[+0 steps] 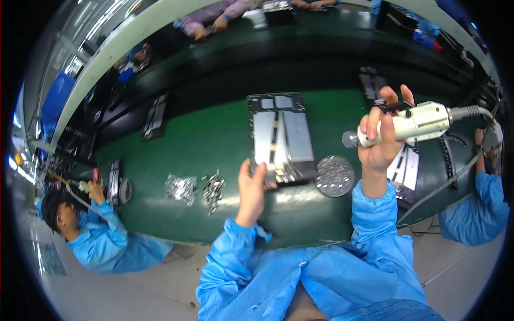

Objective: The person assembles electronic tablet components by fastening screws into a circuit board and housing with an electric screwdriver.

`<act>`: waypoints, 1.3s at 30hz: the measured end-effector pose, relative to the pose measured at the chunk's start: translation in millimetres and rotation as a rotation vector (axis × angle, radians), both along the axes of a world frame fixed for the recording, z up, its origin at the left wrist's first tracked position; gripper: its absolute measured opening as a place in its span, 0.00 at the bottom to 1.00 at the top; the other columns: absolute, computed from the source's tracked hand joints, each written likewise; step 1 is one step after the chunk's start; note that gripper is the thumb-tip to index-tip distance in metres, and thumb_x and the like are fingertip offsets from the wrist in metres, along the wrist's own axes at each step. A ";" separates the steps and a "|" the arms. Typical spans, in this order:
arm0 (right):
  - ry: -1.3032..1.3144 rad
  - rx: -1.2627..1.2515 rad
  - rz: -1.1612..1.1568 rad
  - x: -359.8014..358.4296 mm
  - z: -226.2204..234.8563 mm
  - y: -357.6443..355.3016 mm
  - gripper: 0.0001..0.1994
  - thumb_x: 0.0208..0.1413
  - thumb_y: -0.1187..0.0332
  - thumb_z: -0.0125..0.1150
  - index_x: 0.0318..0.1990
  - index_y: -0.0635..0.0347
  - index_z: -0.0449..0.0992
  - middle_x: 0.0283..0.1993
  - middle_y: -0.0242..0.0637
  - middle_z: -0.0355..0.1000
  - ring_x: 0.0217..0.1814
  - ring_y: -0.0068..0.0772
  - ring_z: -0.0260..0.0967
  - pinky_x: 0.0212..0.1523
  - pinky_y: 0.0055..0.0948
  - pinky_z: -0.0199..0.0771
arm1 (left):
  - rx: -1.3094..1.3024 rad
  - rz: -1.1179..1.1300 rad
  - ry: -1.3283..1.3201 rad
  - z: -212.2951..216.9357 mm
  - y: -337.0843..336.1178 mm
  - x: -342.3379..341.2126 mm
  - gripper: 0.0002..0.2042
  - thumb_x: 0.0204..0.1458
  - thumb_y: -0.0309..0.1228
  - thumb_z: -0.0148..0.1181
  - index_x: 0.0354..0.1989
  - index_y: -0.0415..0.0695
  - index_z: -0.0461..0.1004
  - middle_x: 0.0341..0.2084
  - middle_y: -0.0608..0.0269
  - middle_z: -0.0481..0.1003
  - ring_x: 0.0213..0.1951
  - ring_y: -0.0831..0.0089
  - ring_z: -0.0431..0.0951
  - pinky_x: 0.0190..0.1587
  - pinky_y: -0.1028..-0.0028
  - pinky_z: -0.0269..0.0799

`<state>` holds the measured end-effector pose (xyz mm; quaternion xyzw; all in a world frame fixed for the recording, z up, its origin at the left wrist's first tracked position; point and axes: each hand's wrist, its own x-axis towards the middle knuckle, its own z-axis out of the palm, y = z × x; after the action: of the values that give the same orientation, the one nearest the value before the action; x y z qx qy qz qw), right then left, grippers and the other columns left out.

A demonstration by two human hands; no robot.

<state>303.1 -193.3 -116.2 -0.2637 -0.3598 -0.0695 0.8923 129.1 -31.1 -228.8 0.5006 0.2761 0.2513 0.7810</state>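
An opened tablet-like device (274, 139) with silver battery panels, a black frame and a dark strip down its middle lies in front of me, slightly tilted. My left hand (253, 188) grips its lower left corner, thumb on top and fingertips under the edge. My right hand (381, 131) is closed round a cream electric screwdriver (423, 122), held up to the right of the device. Its clear tip (350, 139) points left, apart from the device, and some fingers are raised off the body. Below that tip sits a round dish (335, 176) of small shiny pieces.
A clear bag (181, 189) and a pile of small metal parts (213, 191) lie left on the green table (214, 134). Another opened device (405, 174) lies right, by the screwdriver's cable (444, 187). Co-workers sit left (101, 235) and right (476, 208); others work across.
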 end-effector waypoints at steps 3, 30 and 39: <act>0.001 -0.055 -0.167 16.5 6.2 -46.4 0.28 0.51 0.78 0.55 0.60 0.62 0.53 0.45 0.43 0.66 0.17 0.17 0.57 0.19 0.18 0.63 | 0.028 -0.002 0.035 -23.3 57.8 80.2 0.14 0.57 0.35 0.54 0.43 0.37 0.67 0.32 0.64 0.73 0.28 0.77 0.75 0.22 0.79 0.75; 0.256 -0.168 -0.728 55.3 25.2 -124.1 0.23 0.48 0.79 0.54 0.54 0.68 0.59 0.35 0.42 0.65 0.16 0.17 0.57 0.18 0.17 0.62 | 0.688 -0.219 0.792 -34.7 -160.2 426.7 0.32 0.35 0.32 0.66 0.46 0.23 0.61 0.44 0.40 0.69 0.47 0.51 0.72 0.49 0.63 0.70; 0.105 -0.197 -0.524 37.4 25.7 -99.1 0.25 0.53 0.79 0.52 0.59 0.65 0.56 0.37 0.37 0.65 0.19 0.15 0.56 0.22 0.17 0.60 | 0.255 -0.241 0.242 -44.9 -52.4 401.4 0.12 0.36 0.16 0.58 0.33 0.24 0.70 0.29 0.45 0.75 0.30 0.54 0.78 0.31 0.59 0.74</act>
<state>340.6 -292.4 -90.5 -0.4364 -0.2376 -0.2488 0.8314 530.5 -83.6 -273.8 0.6516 0.2719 0.1268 0.6967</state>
